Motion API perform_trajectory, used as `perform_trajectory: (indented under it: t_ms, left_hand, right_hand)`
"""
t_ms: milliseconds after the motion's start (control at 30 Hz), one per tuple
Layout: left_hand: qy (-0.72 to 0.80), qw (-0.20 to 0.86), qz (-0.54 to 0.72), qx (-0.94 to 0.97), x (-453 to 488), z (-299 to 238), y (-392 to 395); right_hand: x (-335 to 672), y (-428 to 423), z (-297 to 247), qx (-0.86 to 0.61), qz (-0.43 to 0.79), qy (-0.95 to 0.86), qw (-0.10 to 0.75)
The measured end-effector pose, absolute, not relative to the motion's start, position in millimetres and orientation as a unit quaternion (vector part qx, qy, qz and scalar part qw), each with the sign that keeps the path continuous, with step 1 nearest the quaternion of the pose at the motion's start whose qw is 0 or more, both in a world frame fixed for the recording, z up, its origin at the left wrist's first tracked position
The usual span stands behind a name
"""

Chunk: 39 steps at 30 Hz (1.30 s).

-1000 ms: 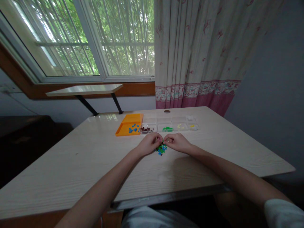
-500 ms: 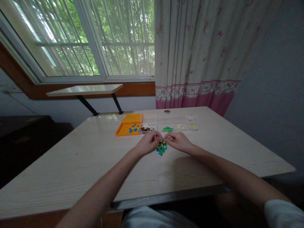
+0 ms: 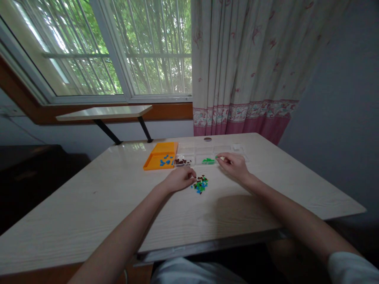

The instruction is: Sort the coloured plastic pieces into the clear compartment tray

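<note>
A small heap of coloured beads [image 3: 201,184], blue, green and dark, lies on the pale wooden table [image 3: 89,205]. My left hand [image 3: 180,179] rests just left of the heap with its fingers curled, and what they hold is hidden. My right hand [image 3: 233,164] is farther back, over the clear compartment box [image 3: 213,154], its fingers pinched on a tiny pale piece at the edge of a compartment. The box holds dark beads [image 3: 180,161] and green beads [image 3: 209,160] in separate compartments.
An orange lid or tray [image 3: 162,156] with several blue beads sits left of the clear box. A small dark round thing [image 3: 207,139] lies at the table's far edge. A curtain [image 3: 245,67] and a window with a narrow shelf [image 3: 103,112] are behind.
Both hands were pinched together over the bead heap. My right hand has since moved back and right to the clear box; my left hand has dropped slightly beside the heap.
</note>
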<state>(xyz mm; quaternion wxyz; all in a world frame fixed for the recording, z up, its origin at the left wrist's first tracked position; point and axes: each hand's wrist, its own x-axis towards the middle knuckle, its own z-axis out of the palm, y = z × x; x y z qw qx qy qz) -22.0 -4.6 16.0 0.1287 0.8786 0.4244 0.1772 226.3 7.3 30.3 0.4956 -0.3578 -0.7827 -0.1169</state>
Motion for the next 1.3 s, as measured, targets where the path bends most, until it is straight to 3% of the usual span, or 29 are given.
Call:
perform_trajectory:
  t_ms: [600, 1033, 1300]
  left_hand:
    - [0.423, 0.093, 0.159, 0.887, -20.9, 15.6, -5.5]
    - [0.417, 0.054, 0.13, 0.898, -21.2, 19.8, -5.3]
    - [0.419, 0.047, 0.188, 0.887, -14.4, 27.1, -12.3]
  right_hand:
    - [226.7, 8.3, 26.3, -0.352, -0.112, -0.779, 0.506]
    - [227.4, 37.0, 7.0, -0.516, 0.089, -0.746, 0.412]
    - [223.1, 49.0, 4.7, -0.525, 0.104, -0.748, 0.392]
